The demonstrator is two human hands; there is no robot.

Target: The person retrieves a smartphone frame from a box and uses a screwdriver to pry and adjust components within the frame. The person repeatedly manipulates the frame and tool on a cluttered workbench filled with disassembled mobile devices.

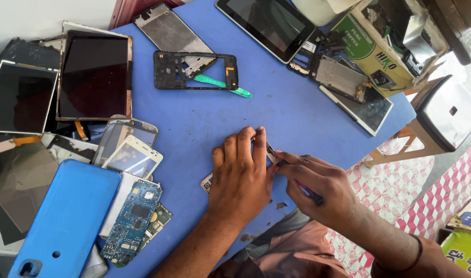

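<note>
My left hand (240, 172) lies palm down over a small phone (207, 181) on the blue table (204, 121), and only a corner of the phone shows at its left. My right hand (315, 183) grips a thin tool with a dark handle (310, 191). The tool's tip meets the phone's edge beside my left fingertips. Most of the phone is hidden under my left hand.
A black phone frame (195, 70) and a green pry tool (222, 84) lie further back. Screens, tablets (93, 74), a blue case (65, 216) and circuit boards (134, 220) crowd the left. A tablet (266, 23), parts and a box (382, 44) sit at the back right, with a stool (444, 113) beyond the edge.
</note>
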